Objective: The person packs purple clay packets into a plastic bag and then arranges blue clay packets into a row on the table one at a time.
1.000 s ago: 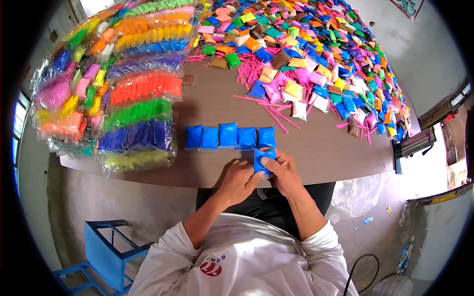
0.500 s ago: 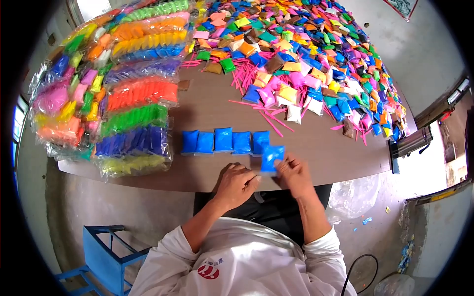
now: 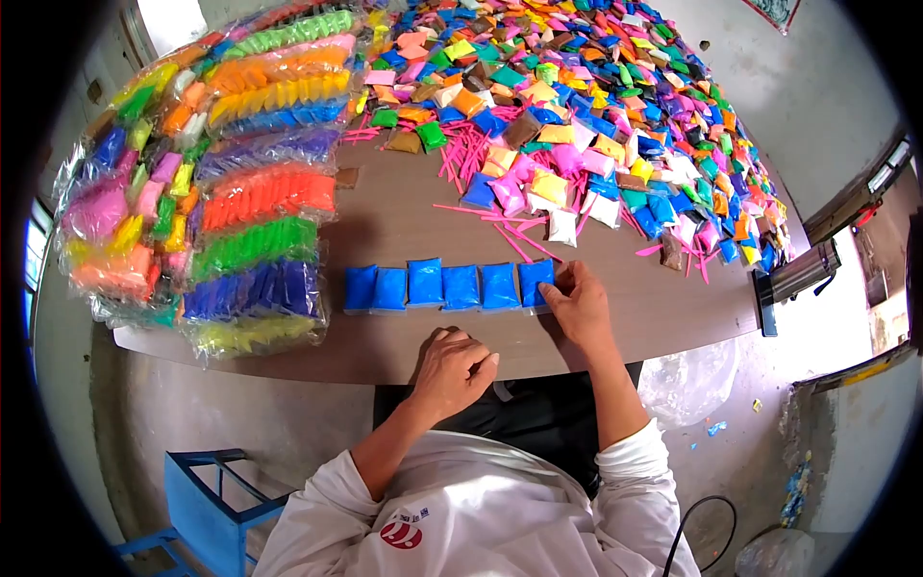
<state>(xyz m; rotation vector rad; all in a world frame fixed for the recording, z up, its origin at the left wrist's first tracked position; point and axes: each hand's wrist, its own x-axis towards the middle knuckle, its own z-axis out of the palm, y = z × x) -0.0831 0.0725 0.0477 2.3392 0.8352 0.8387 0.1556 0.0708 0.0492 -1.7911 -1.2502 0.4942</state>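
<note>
A row of several small blue packets (image 3: pixel 461 287) lies side by side on the brown table. At the row's right end, my right hand (image 3: pixel 579 306) pinches the edge of a blue packet (image 3: pixel 534 276), with the thumb on top. That packet stands next to its neighbour, in line with the others. My left hand (image 3: pixel 455 369) rests at the table's near edge below the row, fingers curled into a loose fist. No object shows in it, and it touches none of the packets.
A large heap of mixed coloured packets (image 3: pixel 615 125) covers the far right, with pink plastic sticks (image 3: pixel 466 159) along its near side. Clear bags of colour-sorted packets (image 3: pixel 264 202) are stacked at left. A metal cylinder (image 3: pixel 806 272) sits at the table's right edge.
My right hand has brought the blue packet up and slightly right, from in front of the row down to its right end. The left hand stays curled at the table edge.
</note>
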